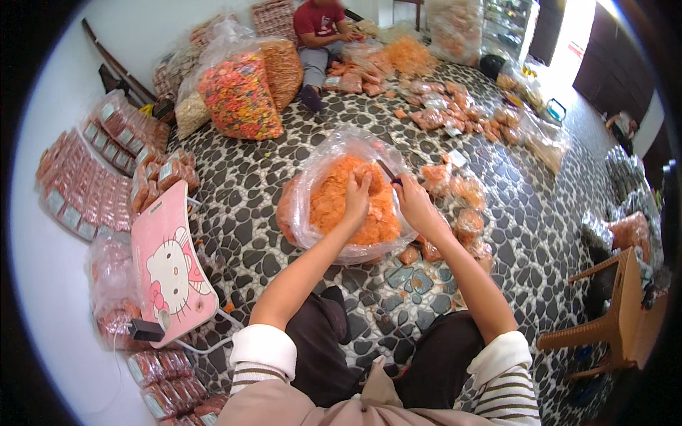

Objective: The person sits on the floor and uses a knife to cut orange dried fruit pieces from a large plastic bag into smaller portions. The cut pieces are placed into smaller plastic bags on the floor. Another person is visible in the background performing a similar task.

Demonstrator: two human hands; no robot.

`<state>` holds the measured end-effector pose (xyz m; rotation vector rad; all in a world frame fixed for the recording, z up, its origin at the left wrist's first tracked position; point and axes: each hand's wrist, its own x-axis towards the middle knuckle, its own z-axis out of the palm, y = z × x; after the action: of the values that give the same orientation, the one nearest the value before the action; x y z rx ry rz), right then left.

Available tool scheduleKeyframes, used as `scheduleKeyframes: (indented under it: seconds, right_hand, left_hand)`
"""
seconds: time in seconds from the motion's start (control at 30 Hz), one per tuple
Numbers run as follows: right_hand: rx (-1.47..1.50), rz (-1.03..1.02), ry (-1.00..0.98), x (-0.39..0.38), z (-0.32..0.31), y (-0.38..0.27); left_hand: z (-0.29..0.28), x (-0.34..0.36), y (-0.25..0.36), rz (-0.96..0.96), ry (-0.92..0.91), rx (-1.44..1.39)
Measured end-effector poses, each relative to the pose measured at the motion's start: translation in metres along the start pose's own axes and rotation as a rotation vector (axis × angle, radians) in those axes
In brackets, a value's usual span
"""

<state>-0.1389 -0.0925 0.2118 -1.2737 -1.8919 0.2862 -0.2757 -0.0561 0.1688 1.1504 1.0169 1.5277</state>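
Orange chips [327, 201], frame centre, look light, brittle; scoop from beneath. Right hand [413, 199] grips a dark tool [388, 171]; left hand [360, 187], grip unclear.

Left hand [359, 189]: whether it grips any of the orange pieces [334, 202], centre, is too small to tell.
Right hand [412, 199]: hides most of the handle of the dark tool [386, 170], centre.
Co-worker [317, 27]: blurred head, cut off by the upper edge.
Brown chair [625, 302]: dark rim swallows its side, lower right.
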Motion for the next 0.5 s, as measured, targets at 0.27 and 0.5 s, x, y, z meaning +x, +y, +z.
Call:
scheduleKeyframes:
  seconds: [0.27, 0.5]
  right_hand:
    - [-0.163, 0.060, -0.112, -0.003, 0.025, -0.027]
    - [-0.249, 0.067, -0.333, -0.029, 0.045, 0.005]
  left_hand:
    - [-0.036, -0.003, 0.010, 0.107, 0.054, 0.121]
    - [-0.059, 0.017, 0.011, 0.071, 0.113, -0.013]
